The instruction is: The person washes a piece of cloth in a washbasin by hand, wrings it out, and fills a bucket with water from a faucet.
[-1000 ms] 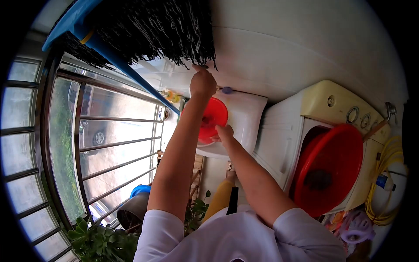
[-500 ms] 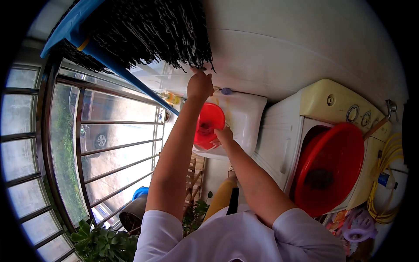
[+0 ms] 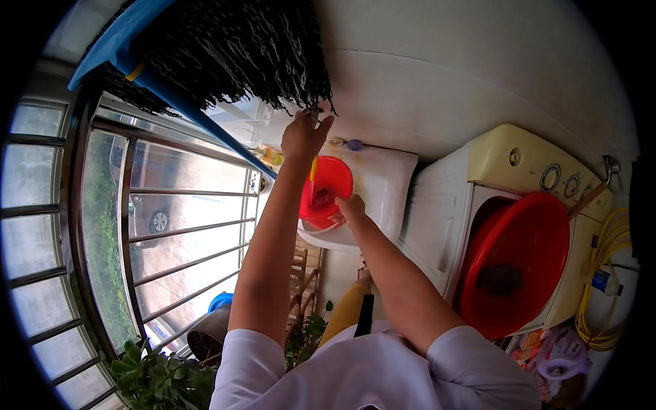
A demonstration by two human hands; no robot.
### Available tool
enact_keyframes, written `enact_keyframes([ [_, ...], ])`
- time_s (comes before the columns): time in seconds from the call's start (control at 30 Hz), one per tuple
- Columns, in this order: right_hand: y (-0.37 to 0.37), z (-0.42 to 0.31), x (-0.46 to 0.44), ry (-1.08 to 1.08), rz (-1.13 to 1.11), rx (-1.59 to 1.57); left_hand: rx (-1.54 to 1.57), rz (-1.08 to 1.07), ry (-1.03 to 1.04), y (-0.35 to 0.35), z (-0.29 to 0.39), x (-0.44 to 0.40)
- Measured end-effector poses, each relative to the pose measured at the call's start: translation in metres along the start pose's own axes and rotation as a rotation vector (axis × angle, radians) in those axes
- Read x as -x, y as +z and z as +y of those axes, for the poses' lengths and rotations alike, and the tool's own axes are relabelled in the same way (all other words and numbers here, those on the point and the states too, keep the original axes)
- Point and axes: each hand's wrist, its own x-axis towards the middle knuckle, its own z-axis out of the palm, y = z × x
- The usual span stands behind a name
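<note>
My left hand (image 3: 305,137) reaches up to a metal tap (image 3: 315,114) on the wall, its thumb and fingers around the tap. A short yellow strip, perhaps a hose end (image 3: 313,169), shows beside my left wrist, over a red basin (image 3: 337,171). My right hand (image 3: 350,208) grips the near right rim of this basin, its fingers partly hidden. The basin is tilted over a white sink (image 3: 389,184). Something reddish lies inside it, too unclear to name.
A black mop (image 3: 232,55) with a blue handle (image 3: 198,116) hangs upper left, beside metal railings (image 3: 191,192). On the right, a larger red basin (image 3: 547,260) with dark contents rests on a washing machine (image 3: 437,212). Plants (image 3: 164,376) stand lower left.
My left hand has shifted slightly left and its thumb has lifted, so more of the tap shows. The yellow strip has come into view. The small basin has moved slightly left.
</note>
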Motion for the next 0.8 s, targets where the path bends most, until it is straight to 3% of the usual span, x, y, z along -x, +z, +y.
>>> enact_keyframes([
  [0.07,0.000,-0.001,0.000,-0.004,0.000,-0.004,0.043,-0.061,-0.115,0.002,-0.002,-0.004],
  [0.8,-0.012,-0.002,-0.001,0.002,0.046,-0.033,0.017,-0.123,-0.185,-0.001,0.003,-0.003],
])
